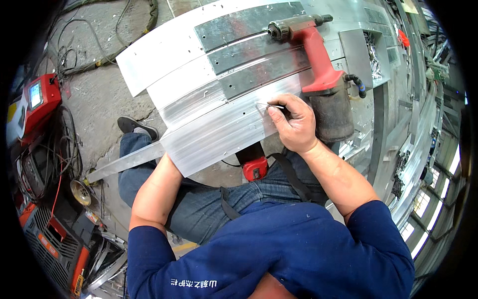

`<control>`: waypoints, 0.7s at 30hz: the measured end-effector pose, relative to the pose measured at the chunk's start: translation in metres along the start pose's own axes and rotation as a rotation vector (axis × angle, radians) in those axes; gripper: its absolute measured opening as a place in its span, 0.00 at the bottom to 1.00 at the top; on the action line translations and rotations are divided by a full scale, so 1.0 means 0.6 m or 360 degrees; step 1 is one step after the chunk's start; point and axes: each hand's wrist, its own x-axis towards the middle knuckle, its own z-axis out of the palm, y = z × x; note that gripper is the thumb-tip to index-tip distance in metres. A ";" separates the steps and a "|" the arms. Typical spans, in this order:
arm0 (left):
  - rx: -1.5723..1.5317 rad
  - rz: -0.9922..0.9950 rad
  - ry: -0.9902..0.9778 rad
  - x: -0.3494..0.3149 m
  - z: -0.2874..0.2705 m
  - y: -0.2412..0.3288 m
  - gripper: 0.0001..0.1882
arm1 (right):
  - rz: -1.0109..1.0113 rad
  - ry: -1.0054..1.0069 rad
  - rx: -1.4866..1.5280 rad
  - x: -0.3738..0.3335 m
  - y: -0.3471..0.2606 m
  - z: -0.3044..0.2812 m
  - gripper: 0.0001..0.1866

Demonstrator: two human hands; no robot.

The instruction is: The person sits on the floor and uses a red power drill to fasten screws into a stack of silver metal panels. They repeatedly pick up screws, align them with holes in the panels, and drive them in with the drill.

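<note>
The right hand (297,123) pinches a thin silver metal pin (262,103) over the near brushed-silver metal sheet (209,142), apparently a placing step calling for alignment with a small round dark hole (244,113); the left hand's fingers, hidden beneath, cannot be judged.

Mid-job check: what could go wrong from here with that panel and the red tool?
The thin metal pin could slip, since the right hand pinches it only between thumb and fingers. The red tool might get knocked, lying so close to that hand. The bare left forearm could get scraped under the edge of the metal panel; the left hand is hidden.
</note>
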 end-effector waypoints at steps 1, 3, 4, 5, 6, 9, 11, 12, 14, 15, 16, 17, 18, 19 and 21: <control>-0.0010 -0.0012 -0.0010 0.002 -0.002 -0.002 0.28 | 0.0005 -0.0012 0.0003 0.000 0.000 -0.001 0.06; -0.0027 -0.0027 -0.0027 0.003 -0.004 -0.004 0.28 | 0.0048 -0.0017 0.0030 -0.002 0.002 0.000 0.06; -0.0037 -0.0026 -0.0033 0.005 -0.005 -0.004 0.28 | 0.0082 -0.0016 0.0051 -0.003 0.004 0.000 0.06; -0.0047 -0.0026 -0.0042 0.006 -0.007 -0.005 0.28 | 0.0116 -0.0018 0.0070 -0.003 0.004 0.001 0.06; -0.0060 -0.0029 -0.0053 0.007 -0.009 -0.005 0.28 | 0.0245 -0.0043 0.0135 -0.003 0.001 0.001 0.06; -0.0094 -0.0002 -0.0081 0.009 -0.011 -0.004 0.28 | 0.0388 -0.0168 0.0127 0.008 -0.025 -0.007 0.07; -0.0109 0.0016 -0.0096 0.008 -0.011 -0.005 0.29 | 0.0177 -0.0322 -0.0134 0.021 -0.061 -0.017 0.08; -0.0122 0.0027 -0.0103 0.008 -0.011 -0.006 0.29 | 0.0121 -0.0388 -0.0126 0.022 -0.065 -0.014 0.08; -0.0139 0.0046 -0.0120 0.007 -0.010 -0.006 0.29 | 0.0136 -0.0418 -0.0153 0.026 -0.071 -0.001 0.08; -0.0143 0.0058 -0.0124 0.006 -0.009 -0.007 0.29 | 0.0144 -0.0431 -0.0166 0.028 -0.073 0.004 0.08; -0.0147 0.0064 -0.0127 0.006 -0.009 -0.006 0.29 | 0.0073 -0.0409 -0.0195 0.029 -0.069 0.011 0.07; -0.0149 0.0074 -0.0129 0.005 -0.008 -0.006 0.29 | 0.0036 -0.0411 -0.0239 0.029 -0.067 0.014 0.07; -0.0155 0.0080 -0.0133 0.004 -0.008 -0.006 0.29 | -0.0001 -0.0411 -0.0283 0.029 -0.065 0.016 0.07; -0.0160 0.0086 -0.0133 0.004 -0.009 -0.007 0.29 | -0.0035 -0.0410 -0.0325 0.029 -0.064 0.018 0.06; -0.0170 0.0097 -0.0137 0.003 -0.007 -0.007 0.30 | -0.0048 -0.0416 -0.0418 0.030 -0.065 0.022 0.06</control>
